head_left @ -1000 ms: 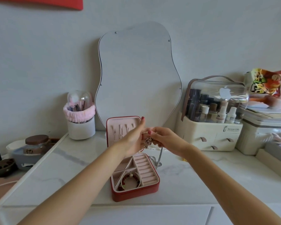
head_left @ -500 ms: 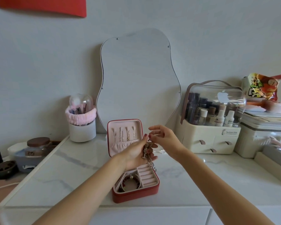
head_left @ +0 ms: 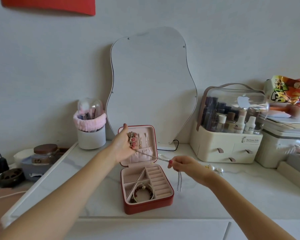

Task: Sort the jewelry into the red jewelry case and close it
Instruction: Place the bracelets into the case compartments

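The red jewelry case (head_left: pixel 148 206) stands open on the white counter, its pink lid upright with thin pieces hung inside. A beaded bracelet (head_left: pixel 142 192) lies in its front left compartment. My left hand (head_left: pixel 124 144) is closed on the beaded end of a silver chain (head_left: pixel 151 157) in front of the lid. My right hand (head_left: pixel 184 165) pinches the same chain farther along, right of the case, and the loose end (head_left: pixel 179 181) hangs below it. The chain is stretched between both hands above the case. Pearl earrings (head_left: pixel 215 169) lie on the counter behind my right wrist.
A wavy mirror (head_left: pixel 151 87) leans on the wall behind the case. A brush holder (head_left: pixel 91 130) stands back left, a cosmetics organizer (head_left: pixel 230 135) and stacked boxes (head_left: pixel 287 135) at the right. A jar (head_left: pixel 45 153) and clutter sit beyond the counter's left edge.
My hands have drawn apart, the left going up and left, the right moving right, pulling the chain taut between them. The view has tilted down a little.
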